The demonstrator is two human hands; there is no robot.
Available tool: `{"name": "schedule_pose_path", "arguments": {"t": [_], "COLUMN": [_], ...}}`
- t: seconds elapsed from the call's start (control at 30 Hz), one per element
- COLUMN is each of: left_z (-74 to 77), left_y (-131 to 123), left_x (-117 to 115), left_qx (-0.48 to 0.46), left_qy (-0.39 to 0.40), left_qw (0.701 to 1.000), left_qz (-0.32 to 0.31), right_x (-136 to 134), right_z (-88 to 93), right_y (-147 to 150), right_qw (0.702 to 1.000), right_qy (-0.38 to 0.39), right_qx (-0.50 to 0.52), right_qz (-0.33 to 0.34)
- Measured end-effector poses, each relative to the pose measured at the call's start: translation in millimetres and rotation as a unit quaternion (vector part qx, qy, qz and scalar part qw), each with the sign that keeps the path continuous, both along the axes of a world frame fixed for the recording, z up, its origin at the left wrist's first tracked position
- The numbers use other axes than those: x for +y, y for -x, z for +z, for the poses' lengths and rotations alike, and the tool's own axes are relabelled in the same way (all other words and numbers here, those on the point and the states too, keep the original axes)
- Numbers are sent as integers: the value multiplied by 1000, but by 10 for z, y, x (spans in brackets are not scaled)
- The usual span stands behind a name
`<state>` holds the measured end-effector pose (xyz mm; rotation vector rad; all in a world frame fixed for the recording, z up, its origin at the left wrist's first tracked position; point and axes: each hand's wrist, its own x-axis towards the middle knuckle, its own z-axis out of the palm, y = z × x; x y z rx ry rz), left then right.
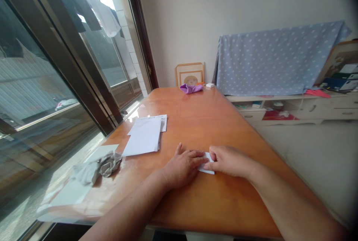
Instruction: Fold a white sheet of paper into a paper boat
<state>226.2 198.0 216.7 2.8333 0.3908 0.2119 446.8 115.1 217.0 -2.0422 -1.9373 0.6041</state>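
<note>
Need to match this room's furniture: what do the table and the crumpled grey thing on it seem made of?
The table looks like wood or wood veneer under glossy varnish: orange-brown, with window glare across its surface, though grain is hard to make out. The crumpled grey thing seems a soft sheet, perhaps cloth or thin paper, matte with deep creases; its look leaves that open.

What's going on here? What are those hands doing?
A person is pressing a small piece of white paper against a wooden table with their left hand and right hand. Sheets of white paper lie nearby, next to a crumpled grey wad. A purple cloth sits at the table's far end.
</note>
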Motion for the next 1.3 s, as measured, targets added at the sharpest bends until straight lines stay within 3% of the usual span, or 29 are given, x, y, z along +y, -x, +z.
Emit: {"name": "schedule_pose_path", "arguments": {"t": [0.33, 0.6, 1.1, 1.3], "left_z": [-50, -59, -100, -84], "left_y": [0, 21, 24, 16], "left_x": [6, 1, 14, 22], "left_qx": [-1, 3, -11, -7], "left_qy": [-1, 1, -9, 2], "left_qw": [1000, 1000, 1000, 1000], "left_qz": [6, 6, 4, 1], "right_x": [14, 15, 5, -70], "right_z": [-6, 123, 206, 220], "right_y": [-45, -36, -47, 20], "right_qw": [999, 996, 992, 995], "right_qy": [41, 72, 99, 75], "right_qx": [15, 19, 34, 31], "right_qz": [22, 45, 68, 54]}}
